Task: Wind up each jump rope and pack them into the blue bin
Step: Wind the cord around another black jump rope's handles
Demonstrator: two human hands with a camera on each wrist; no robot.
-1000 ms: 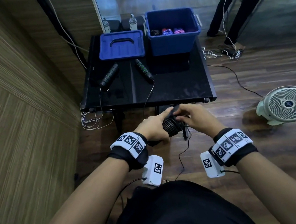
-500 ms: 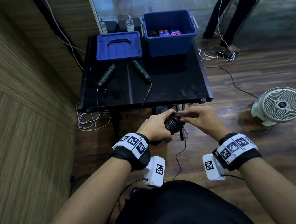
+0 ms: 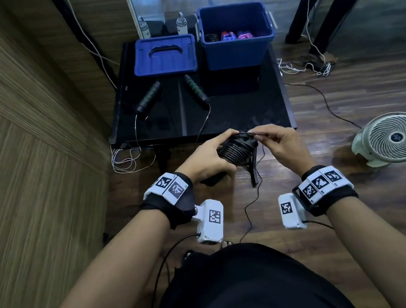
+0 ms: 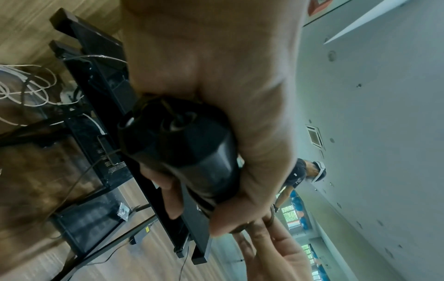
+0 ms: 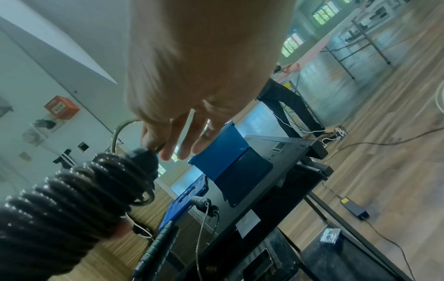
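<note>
Hands rose w/ wound rope (image 3: 235, 150), blue bin (image 3: 238, 51) (ropes inside)

Right hand (image 3: 278, 142) now higher, cord end pinched atop wound jump rope (image 3: 235, 150).

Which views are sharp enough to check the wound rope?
Head view: sharp but dim, coils of the wound rope readable, table top glossy. Left wrist: left hand soft, close, blocking. Right wrist: coils clear, right hand motion-blurred.
</note>
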